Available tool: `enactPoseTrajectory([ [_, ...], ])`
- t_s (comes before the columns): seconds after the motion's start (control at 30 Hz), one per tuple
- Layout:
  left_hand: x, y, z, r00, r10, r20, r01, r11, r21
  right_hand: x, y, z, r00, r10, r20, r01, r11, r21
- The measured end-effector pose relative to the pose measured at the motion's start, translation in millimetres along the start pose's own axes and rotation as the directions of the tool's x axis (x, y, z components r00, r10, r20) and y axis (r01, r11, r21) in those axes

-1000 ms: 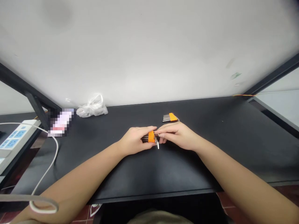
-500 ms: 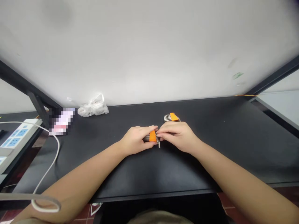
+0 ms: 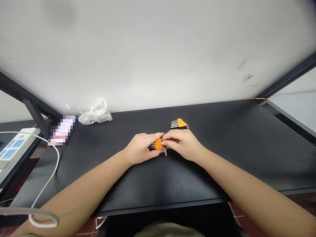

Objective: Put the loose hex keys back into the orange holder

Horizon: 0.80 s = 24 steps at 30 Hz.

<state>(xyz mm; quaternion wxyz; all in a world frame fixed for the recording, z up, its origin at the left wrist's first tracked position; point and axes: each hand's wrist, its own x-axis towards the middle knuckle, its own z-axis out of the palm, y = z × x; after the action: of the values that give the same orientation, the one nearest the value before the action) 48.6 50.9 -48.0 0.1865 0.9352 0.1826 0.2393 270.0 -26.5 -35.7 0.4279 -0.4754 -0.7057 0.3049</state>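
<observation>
A set of metal hex keys in an orange holder [image 3: 158,144] lies between my two hands on the black table [image 3: 222,148]. My left hand [image 3: 140,148] is closed around the holder's left side. My right hand [image 3: 182,143] pinches a key at the holder's right end, where short bent key ends [image 3: 165,152] stick down. A second orange holder with hex keys [image 3: 178,123] lies just behind my right hand, untouched.
A crumpled clear plastic bag [image 3: 95,114] lies at the table's back left by the white wall. A blurred pink and white item [image 3: 60,131] sits left of it. A white power strip [image 3: 12,146] and white cable [image 3: 50,171] are on the far left.
My right hand has closed in on the holder's right end, its fingers now meeting my left hand's. The view has shifted slightly; the second set has not moved.
</observation>
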Motion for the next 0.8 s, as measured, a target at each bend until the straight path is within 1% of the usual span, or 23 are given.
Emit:
enactPoseTrajectory([
  [0.07,0,0,-1,1.0,0.008,-0.012,-0.008,1.0,0.003,-1,2,3,0.999,0.049,-0.011,-0.048,0.998,0.048],
  [0.17,1,1,-3,1.0,-0.006,0.014,0.006,1.0,0.008,-1,3,3,0.994,0.112,-0.005,-0.111,0.99,0.091],
  [0.23,2,3,-4,0.999,-0.011,0.034,0.011,1.0,0.007,0,3,2,0.993,0.114,0.018,-0.115,0.99,0.076],
  [0.37,3,3,-3,0.999,0.02,0.03,-0.02,1.0,0.013,2,0,-3,0.993,0.084,0.084,-0.083,0.996,-0.01],
  [0.4,2,2,-3,0.999,0.024,0.027,-0.025,1.0,0.019,2,-2,-4,0.99,0.101,0.096,-0.101,0.995,-0.008],
  [0.47,1,0,0,1.0,0.025,0.013,-0.026,0.999,0.033,2,-4,-4,0.977,0.17,0.129,-0.177,0.983,0.042],
  [0.53,0,-3,2,0.999,0.026,-0.019,-0.026,0.999,0.045,2,-7,-2,0.952,0.235,0.198,-0.261,0.958,0.122],
  [0.6,-2,-5,4,0.999,0.03,-0.039,-0.028,0.998,0.056,1,-9,1,0.93,0.258,0.261,-0.31,0.932,0.186],
  [0.63,-2,-6,5,0.999,0.032,-0.038,-0.03,0.998,0.059,1,-9,3,0.925,0.266,0.273,-0.326,0.923,0.206],
  [0.73,-1,-5,5,1.0,0.019,0.0,-0.019,0.999,0.048,2,-9,7,0.915,0.329,0.235,-0.383,0.89,0.247],
  [0.8,0,-3,5,1.0,-0.022,0.02,0.021,0.999,0.037,3,-8,8,0.899,0.386,0.205,-0.432,0.859,0.275],
])
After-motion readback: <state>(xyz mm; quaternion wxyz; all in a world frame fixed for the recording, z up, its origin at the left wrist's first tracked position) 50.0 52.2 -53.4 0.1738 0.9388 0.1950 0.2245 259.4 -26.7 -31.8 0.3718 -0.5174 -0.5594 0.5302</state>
